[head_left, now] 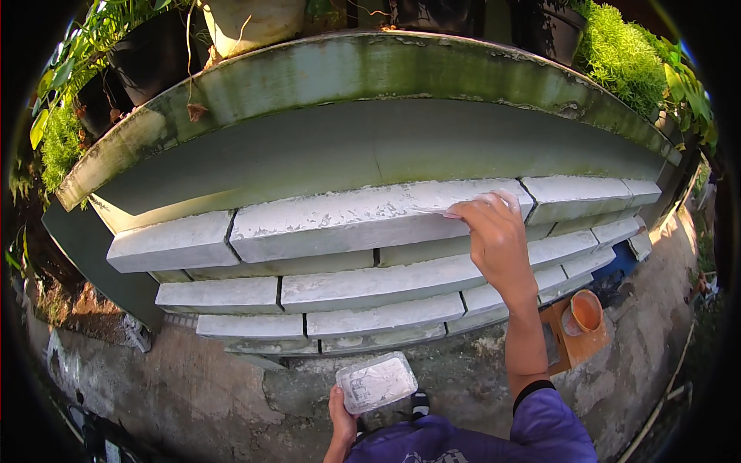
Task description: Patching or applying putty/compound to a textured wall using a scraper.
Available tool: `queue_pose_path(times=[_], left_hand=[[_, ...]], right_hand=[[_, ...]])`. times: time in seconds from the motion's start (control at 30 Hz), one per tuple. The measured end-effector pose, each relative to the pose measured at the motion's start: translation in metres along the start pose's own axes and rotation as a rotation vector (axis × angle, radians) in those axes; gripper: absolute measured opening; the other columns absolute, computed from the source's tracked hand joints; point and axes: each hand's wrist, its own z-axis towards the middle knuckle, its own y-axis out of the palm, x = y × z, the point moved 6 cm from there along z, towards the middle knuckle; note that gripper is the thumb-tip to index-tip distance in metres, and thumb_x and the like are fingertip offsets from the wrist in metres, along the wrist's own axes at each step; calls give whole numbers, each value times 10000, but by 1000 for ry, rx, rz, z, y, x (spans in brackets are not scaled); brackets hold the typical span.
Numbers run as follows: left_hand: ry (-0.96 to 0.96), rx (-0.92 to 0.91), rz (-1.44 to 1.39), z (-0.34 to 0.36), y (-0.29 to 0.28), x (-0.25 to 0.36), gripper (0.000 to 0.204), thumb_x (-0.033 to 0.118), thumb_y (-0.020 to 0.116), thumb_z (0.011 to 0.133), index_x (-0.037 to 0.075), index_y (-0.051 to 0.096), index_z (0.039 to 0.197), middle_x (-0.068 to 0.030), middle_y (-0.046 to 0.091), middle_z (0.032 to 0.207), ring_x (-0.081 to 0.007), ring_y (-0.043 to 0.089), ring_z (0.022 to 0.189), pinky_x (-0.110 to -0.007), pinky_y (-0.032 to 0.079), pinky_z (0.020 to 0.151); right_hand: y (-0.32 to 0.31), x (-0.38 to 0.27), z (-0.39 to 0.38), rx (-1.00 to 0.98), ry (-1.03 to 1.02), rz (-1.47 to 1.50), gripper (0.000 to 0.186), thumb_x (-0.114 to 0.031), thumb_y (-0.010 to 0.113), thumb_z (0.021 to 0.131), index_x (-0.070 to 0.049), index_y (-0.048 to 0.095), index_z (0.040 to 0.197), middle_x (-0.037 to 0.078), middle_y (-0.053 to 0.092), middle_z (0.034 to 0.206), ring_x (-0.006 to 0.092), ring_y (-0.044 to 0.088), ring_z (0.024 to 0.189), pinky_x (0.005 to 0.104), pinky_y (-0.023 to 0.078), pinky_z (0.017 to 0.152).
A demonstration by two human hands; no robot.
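My left hand [340, 417] grips the edge of a rectangular clear plastic container [378, 383], low in front of me. White paste coats its inside. My right hand [492, 224] is closed at the top ledge [340, 218] of a stepped block wall, right of the middle. A thin pale edge shows at its fingertips, against the ledge; what kind of thing it is I cannot make out. White coating covers this ledge, with rough grey patches on its upper face left of my hand. Dark gaps separate it from the blocks on either side.
Lower ledges [370, 291] step down toward me. Above, a mossy concrete rim [370, 69] juts out, bearing potted plants [617, 54]. An orange bucket [585, 311] stands on a brown board [585, 349] at the right, on rough concrete ground [208, 378]. Dry roots hang at the upper left.
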Motion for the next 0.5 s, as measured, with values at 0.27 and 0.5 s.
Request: queue_pose_path(times=[0.27,0.5], left_hand=[[175,22,-22,18,50,61,480,345,454,1029,32,436,1393,-67,578,1234,-145,568,1108,-299,451,948],[265,-58,-30,25,84,93,469,312,459,1025,5,447,1380,-81,550,1275,-137,525,1150,-279,417,973]], right_hand=[[14,-49,-50,-318,194,874,285,98,554,784,7,629,1044,173,675,892,297,671,810,344,517,741],[71,-64,-129,-563,430,924,264,66,527,844,-2,573,1095,185,662,951,351,674,874,362,518,778]])
